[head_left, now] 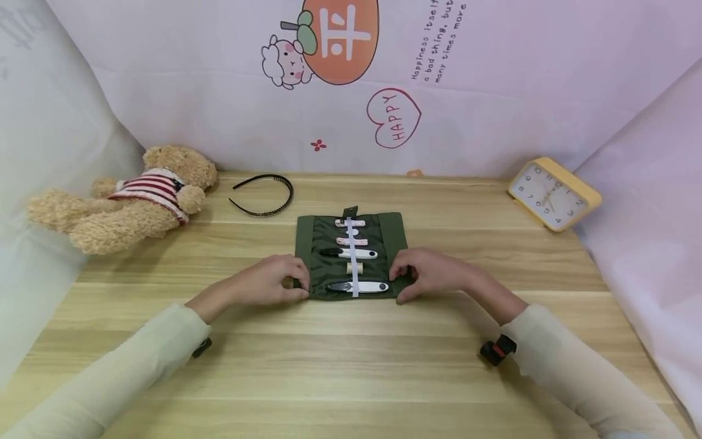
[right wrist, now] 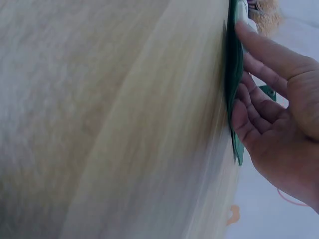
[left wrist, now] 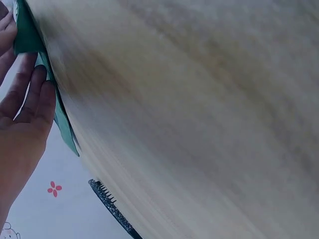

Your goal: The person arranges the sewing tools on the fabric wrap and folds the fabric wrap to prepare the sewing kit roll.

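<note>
An unfolded dark green fabric pouch [head_left: 393,235] lies flat on the table. Down its middle runs a white elastic strap [head_left: 354,291], which crosses several small tools. Among them are two black-and-white handled tools, the lower one [head_left: 375,286] nearest the front edge, two short pink-patterned pieces and a beige spool-like piece [head_left: 351,268]. My left hand [head_left: 269,280] pinches the pouch's front left corner; the left wrist view shows green fabric [left wrist: 27,35] between thumb and fingers. At the opposite front corner, my right hand [head_left: 433,271] grips the edge with thumb and curled fingers.
On the wooden table [head_left: 351,366], a teddy bear [head_left: 137,210] in a striped top lies at the back left. Beside it is a black toothed headband [head_left: 290,194]. A yellow clock [head_left: 554,192] stands at the back right. Printed white cloth [head_left: 493,110] hangs behind.
</note>
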{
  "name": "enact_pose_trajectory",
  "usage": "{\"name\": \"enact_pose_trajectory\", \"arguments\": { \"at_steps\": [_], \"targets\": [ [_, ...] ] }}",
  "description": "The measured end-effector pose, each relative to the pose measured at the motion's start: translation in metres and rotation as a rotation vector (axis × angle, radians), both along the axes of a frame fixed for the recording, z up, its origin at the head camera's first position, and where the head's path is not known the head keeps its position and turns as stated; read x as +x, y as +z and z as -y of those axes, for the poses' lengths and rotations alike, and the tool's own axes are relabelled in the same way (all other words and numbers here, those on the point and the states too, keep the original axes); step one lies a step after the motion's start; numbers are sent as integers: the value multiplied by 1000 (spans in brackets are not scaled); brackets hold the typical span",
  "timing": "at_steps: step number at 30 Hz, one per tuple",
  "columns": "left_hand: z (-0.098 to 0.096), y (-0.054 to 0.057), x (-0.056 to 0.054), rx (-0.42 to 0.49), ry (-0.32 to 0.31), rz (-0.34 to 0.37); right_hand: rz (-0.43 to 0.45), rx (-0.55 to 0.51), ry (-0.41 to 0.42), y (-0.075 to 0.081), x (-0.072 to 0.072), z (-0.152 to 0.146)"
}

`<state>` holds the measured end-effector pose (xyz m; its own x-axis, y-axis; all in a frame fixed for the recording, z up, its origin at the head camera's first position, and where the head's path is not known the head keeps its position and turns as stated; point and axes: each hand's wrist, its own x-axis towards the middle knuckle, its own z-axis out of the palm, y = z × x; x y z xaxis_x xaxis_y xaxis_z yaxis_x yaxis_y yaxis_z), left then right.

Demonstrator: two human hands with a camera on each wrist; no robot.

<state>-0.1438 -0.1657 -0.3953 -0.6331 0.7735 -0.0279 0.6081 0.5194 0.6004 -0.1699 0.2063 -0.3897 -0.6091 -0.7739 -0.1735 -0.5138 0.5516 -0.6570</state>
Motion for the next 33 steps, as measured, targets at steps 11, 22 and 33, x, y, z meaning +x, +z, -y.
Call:
{"name": "enact_pose_trajectory", "arguments": {
  "at_steps": [11, 22, 33],
  "targets": [
    [2, 1, -2, 81, 30, 128, -40, -44, 115, 1, -2, 0],
    [8, 8, -4, 225, 158, 339, 176, -165, 76, 5, -11, -5],
    [3, 4, -26, 155, 268, 140, 171, -163, -86, 2, -39, -5]
  ]
}}
